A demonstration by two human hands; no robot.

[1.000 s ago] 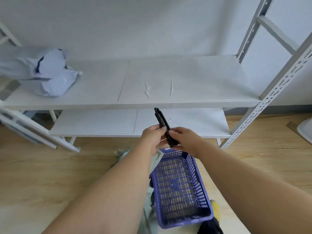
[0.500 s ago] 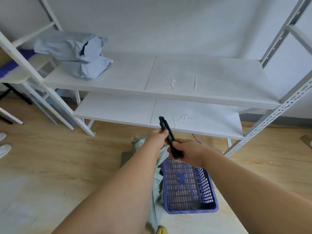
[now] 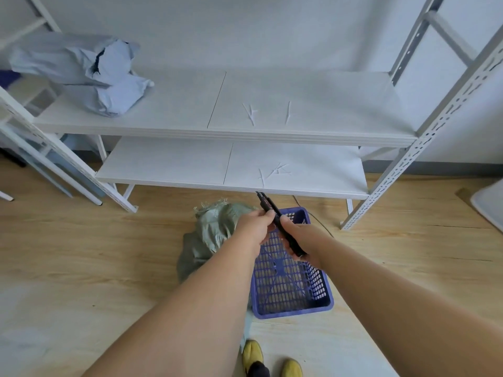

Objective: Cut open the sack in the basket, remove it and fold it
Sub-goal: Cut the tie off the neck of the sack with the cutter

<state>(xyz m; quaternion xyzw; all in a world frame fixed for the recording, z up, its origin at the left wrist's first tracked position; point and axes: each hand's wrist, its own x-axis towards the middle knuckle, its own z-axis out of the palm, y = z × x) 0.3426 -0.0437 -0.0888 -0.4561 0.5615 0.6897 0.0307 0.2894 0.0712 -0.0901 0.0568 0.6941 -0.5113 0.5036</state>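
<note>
Both hands hold a slim black utility knife (image 3: 272, 213) in front of me, its tip pointing up towards the lower shelf. My right hand (image 3: 299, 238) grips the handle end. My left hand (image 3: 254, 227) pinches the knife near its middle. Below them a purple plastic basket (image 3: 324, 303) stands on the wooden floor with nothing visible inside. A crumpled grey-green woven sack (image 3: 209, 232) lies on the floor just left of the basket, partly hidden by my left forearm.
A white metal rack with two shelves (image 3: 272, 131) stands ahead; cut white zip ties (image 3: 251, 114) lie on both shelves. Blue-grey bags (image 3: 89, 69) are piled at the upper shelf's left end. My yellow shoes (image 3: 253, 356) show at the bottom.
The view has tilted down and drawn back, so the basket, sack and shoes show more fully. My hands with the knife have sunk lower in the view; the grip is unchanged.
</note>
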